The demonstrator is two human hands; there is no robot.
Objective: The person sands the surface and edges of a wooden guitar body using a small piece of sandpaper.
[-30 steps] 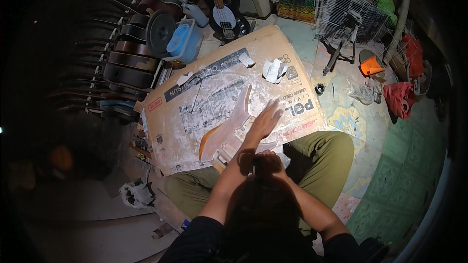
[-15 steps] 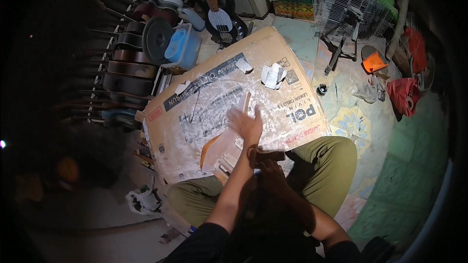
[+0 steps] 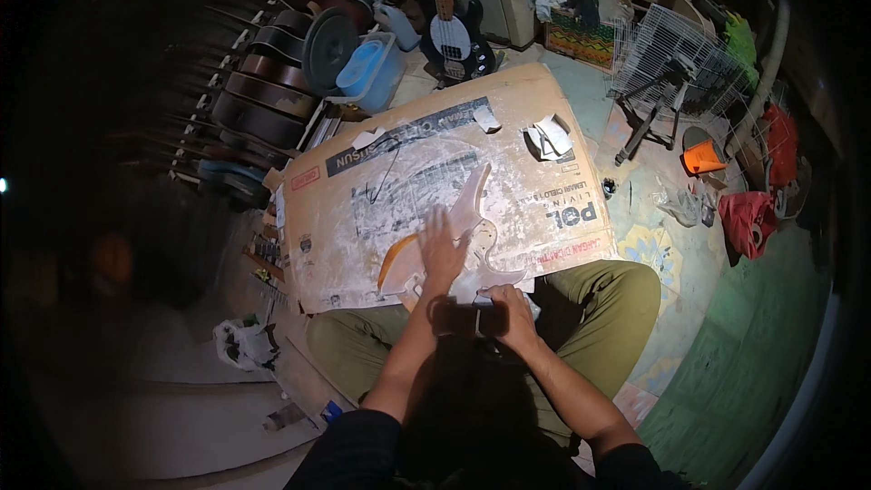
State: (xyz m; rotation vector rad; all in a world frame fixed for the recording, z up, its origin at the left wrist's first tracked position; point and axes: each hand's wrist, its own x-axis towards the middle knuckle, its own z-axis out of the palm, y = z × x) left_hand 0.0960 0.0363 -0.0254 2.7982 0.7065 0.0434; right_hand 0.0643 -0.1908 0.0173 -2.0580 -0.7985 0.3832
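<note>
A pale guitar body [image 3: 454,249] is lying flat on a dusty cardboard sheet [image 3: 363,191], near the sheet's edge closest to the seated person. The left hand [image 3: 442,249] is being pressed open-palmed, fingers spread, onto the body, gripping nothing. The right hand [image 3: 510,313] is being held closed around a small block [image 3: 485,301] at the body's near edge. Crumpled paper [image 3: 547,138] is resting on the cardboard's far corner. Beyond the cardboard, a dark bass guitar [image 3: 451,36] is standing upright.
</note>
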